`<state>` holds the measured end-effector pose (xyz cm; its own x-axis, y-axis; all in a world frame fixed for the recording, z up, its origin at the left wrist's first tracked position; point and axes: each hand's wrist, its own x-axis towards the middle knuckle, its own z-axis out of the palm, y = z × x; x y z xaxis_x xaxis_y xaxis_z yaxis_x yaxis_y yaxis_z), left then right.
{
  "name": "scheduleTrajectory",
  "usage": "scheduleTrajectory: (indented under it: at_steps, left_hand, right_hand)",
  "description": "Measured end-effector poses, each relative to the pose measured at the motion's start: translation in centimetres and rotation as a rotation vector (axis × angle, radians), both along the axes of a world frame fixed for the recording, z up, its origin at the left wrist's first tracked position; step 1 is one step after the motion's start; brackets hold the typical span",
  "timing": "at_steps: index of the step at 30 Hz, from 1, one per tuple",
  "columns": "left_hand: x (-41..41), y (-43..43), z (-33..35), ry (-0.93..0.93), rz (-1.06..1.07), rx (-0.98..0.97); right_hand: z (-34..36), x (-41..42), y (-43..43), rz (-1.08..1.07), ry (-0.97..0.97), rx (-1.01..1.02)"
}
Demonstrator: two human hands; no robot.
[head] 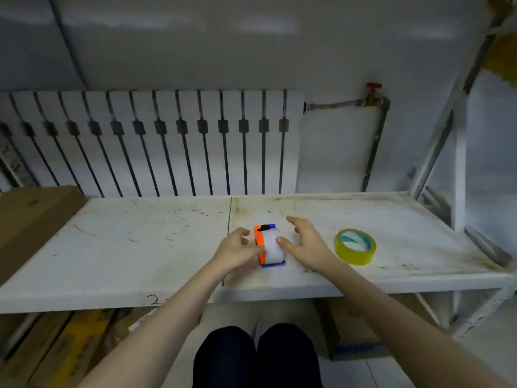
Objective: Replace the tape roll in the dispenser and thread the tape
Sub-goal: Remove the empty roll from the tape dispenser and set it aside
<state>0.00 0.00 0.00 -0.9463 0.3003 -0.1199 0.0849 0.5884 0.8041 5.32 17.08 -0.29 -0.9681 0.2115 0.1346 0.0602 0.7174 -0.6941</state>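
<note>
The near left side of the dispenser [269,246] is hidden behind the left hand [235,250], and its cutting end cannot be made out clearly through the blur. A scuffed white counter [140,247] is seen before a white radiator [156,141] and a pipe with a red valve [373,85]. The dispenser is set near the counter's middle, its long axis running away from the viewer, with an orange side, a blue base and a white roll [272,245] mounted in it. The left hand is curled against the orange side; the right hand [305,242] is spread, its thumb touching the white roll. 1 yellow tape roll [355,247] lies flat to the right, apart from the right hand.
</note>
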Motion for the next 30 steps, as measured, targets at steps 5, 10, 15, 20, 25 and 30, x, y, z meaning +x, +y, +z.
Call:
scheduleTrajectory:
  at_steps: [5, 10, 15, 20, 25, 30]
  left_hand:
    - [-1.1, 2.1, -1.9, -0.135, 0.009, 0.096]
    - [-1.6, 3.1, -3.9, -0.087, 0.052, 0.145]
    - [-1.8, 3.7, -4.4, -0.030, 0.102, 0.205]
    - [-2.3, 3.7, -5.1, -0.019, 0.128, 0.273]
    - [-2.2, 3.5, -5.5, -0.009, 0.117, 0.372]
    - [-1.4, 3.8, -4.5, -0.071, 0.172, 0.453]
  right_hand:
    - [-3.3, -1.6, 0.2, -0.044, -0.174, -0.186]
    - [-5.1, -2.2, -0.1, -0.085, -0.120, -0.190]
    - [-5.6, -2.3, 0.0, -0.125, -0.040, -0.227]
    - [-5.6, -2.4, 0.5, -0.117, -0.045, -0.221]
    - [-5.2, -2.0, 0.6, -0.201, -0.001, -0.343]
    - [-4.5, -1.7, 0.5, -0.193, 0.029, -0.317]
